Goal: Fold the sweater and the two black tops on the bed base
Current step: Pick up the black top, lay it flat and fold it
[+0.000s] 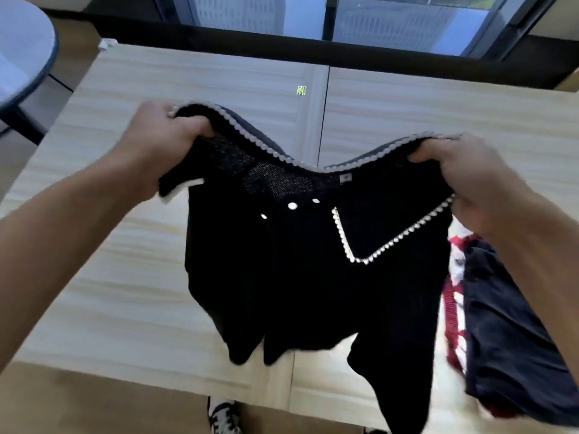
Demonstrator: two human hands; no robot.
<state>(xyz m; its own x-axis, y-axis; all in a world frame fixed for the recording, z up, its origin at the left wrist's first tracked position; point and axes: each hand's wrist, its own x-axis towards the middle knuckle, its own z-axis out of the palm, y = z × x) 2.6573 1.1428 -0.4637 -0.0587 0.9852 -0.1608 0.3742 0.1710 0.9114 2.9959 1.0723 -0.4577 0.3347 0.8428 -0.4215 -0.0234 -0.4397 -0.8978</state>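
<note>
Head view: left hand [169, 126] and right hand [470, 173], fingers curled, grip one black top [313, 277] by its shoulders over the bed base [125, 277]. Nothing looks folded yet; sweater [452, 296] and other top [507, 324] lie heaped at four o'clock.

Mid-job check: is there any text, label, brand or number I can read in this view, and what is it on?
No text is legible in this view.
Grey neck tag inside the collar of the black top: too small and blurred to read.
Yellow-green sticker on the bed base: it has dark marks, but they are too small to read.
</note>
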